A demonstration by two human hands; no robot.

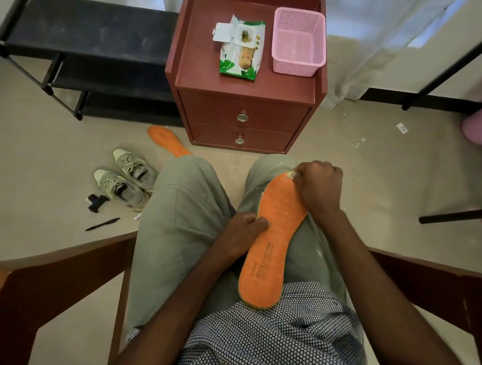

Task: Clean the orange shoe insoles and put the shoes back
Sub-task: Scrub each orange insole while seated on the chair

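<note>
We pin the orange insole (273, 238) on our right thigh, below the nightstand (245, 100), left hand (246, 229) pressing its edge, right hand (319, 185) clenched on a wipe (290, 174); hard scrubbing could slide it floorward.

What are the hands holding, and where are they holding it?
The left hand steadies the orange insole at its middle edge. The right hand presses a white wipe onto its toe end.
</note>
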